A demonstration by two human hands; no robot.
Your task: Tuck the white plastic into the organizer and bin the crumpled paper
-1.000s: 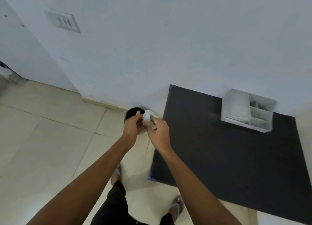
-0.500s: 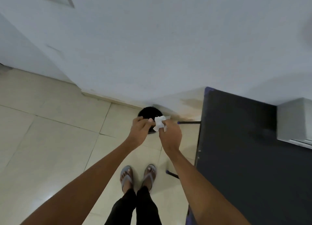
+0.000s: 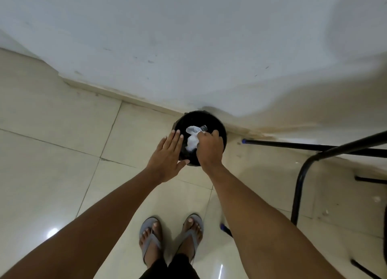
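A round black bin (image 3: 217, 125) stands on the floor against the white wall. My right hand (image 3: 209, 149) hovers over the bin's mouth, shut on the white crumpled paper (image 3: 192, 141), which hangs just above the opening. My left hand (image 3: 169, 155) is open with fingers spread flat, beside the bin's left rim and holding nothing. The organizer and the white plastic are out of view.
Black metal table legs (image 3: 301, 182) with blue end caps stand at the right. My feet in grey sandals (image 3: 150, 241) are on the cream tiled floor (image 3: 52, 153) below the bin. A wall meets the floor just behind the bin.
The view has tilted down and left, so the black table top and organizer have left the frame. My left hand let go of the paper and opened; my right hand carried the paper over the bin.
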